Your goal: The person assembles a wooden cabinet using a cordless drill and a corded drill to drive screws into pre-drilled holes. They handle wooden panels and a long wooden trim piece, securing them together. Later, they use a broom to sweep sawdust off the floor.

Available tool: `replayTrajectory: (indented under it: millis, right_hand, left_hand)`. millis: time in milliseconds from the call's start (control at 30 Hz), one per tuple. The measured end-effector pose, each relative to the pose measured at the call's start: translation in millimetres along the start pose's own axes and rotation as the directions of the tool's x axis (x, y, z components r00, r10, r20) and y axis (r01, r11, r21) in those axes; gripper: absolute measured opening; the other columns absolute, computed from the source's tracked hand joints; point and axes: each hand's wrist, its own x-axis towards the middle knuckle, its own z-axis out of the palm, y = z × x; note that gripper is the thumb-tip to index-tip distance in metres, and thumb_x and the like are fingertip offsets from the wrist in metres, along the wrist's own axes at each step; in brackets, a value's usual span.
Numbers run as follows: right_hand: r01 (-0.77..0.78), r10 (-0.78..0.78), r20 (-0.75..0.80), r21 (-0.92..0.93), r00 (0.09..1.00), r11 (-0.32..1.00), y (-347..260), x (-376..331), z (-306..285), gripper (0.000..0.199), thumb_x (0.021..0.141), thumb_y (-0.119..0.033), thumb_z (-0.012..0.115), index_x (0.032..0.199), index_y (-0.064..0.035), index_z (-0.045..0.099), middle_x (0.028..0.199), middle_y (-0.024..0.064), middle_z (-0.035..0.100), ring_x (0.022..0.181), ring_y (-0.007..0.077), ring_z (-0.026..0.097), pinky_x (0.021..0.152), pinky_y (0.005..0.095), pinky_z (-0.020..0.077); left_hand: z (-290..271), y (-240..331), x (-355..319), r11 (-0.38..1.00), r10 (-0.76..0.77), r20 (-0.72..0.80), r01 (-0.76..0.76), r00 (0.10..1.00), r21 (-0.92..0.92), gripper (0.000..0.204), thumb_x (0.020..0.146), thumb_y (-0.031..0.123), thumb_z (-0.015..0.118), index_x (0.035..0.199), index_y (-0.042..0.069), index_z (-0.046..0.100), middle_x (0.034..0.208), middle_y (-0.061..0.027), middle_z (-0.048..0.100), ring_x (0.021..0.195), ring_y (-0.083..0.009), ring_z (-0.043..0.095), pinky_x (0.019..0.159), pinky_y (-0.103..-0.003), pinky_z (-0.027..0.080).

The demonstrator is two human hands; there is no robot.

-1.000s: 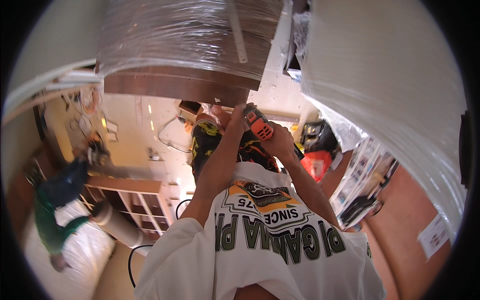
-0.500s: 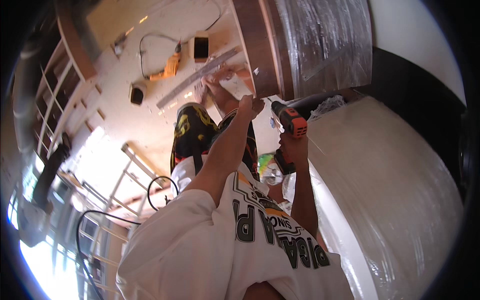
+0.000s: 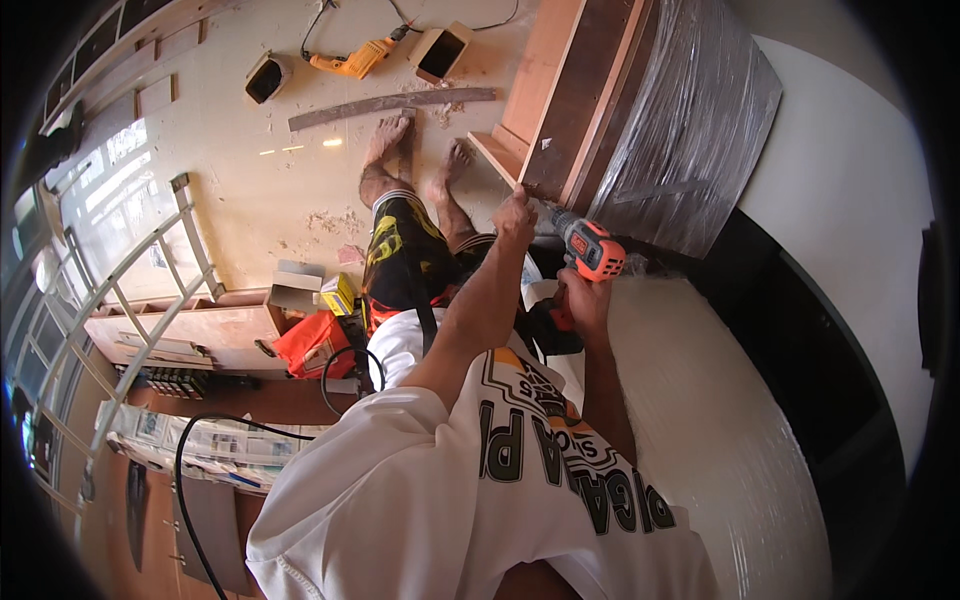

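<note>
My right hand is wrapped round the grip of an orange and black cordless drill. The drill's nose points up and left, at the lower edge of a brown wooden cabinet. Right beside that nose, my left hand is closed against the cabinet's bottom corner, at the end of a thin wooden panel. Whatever its fingers pinch is hidden. The drill's tip is close to those fingers, and I cannot tell whether it touches the wood. Clear plastic wrap covers the cabinet's right side.
A plastic-wrapped pale surface lies close on my right. On the floor ahead are a yellow corded power tool, two small open boxes and a long grey strip. A metal ladder and an orange bag are at left.
My view has swung, showing more of the floor and ladder at left. The drill and both hands stay at the cabinet's lower edge, with the right hand still holding the drill.
</note>
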Motion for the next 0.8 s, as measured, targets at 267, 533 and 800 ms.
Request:
replayTrajectory:
  millis: [267, 533, 800]
  right_hand:
    - [0.246, -0.201, 0.142, -0.555, 0.969, 0.795, 13, 8, -19, 0.014, 0.078, -0.009, 0.064, 0.084, 0.0019, 0.058, 0.069, 0.0168, 0.06, 0.061, 0.0355, 0.06, 0.063, 0.0437, 0.0488]
    - [0.429, -0.287, 0.32, -0.627, 0.903, 0.651, -14, 24, -42, 0.018, 0.077, -0.01, 0.072, 0.091, -0.0008, 0.065, 0.076, 0.0204, 0.067, 0.073, 0.0414, 0.067, 0.067, 0.0437, 0.0533]
    - [0.559, -0.406, 0.394, -0.676, 0.825, 0.48, -9, 32, -48, 0.024, 0.079, -0.011, 0.076, 0.1, -0.0031, 0.066, 0.08, 0.0191, 0.07, 0.078, 0.0416, 0.069, 0.067, 0.0439, 0.0571]
  left_hand:
    - [-2, -39, 36, 0.791, 0.515, -0.035, -0.46, 0.856, 0.403, 0.02, 0.098, 0.021, 0.07, 0.094, 0.002, 0.065, 0.081, -0.0049, 0.06, 0.072, -0.0177, 0.06, 0.063, -0.028, 0.049]
    - [-14, -40, 76, 0.578, 0.716, -0.068, -0.535, 0.695, 0.616, 0.021, 0.095, 0.019, 0.071, 0.095, -0.002, 0.068, 0.08, -0.0076, 0.069, 0.067, -0.0203, 0.067, 0.058, -0.033, 0.053]
    - [8, -40, 39, 0.874, 0.314, -0.2, -0.365, 0.928, -0.321, 0.02, 0.095, 0.011, 0.071, 0.099, -0.008, 0.069, 0.08, -0.0104, 0.069, 0.062, -0.0185, 0.064, 0.055, -0.032, 0.053]
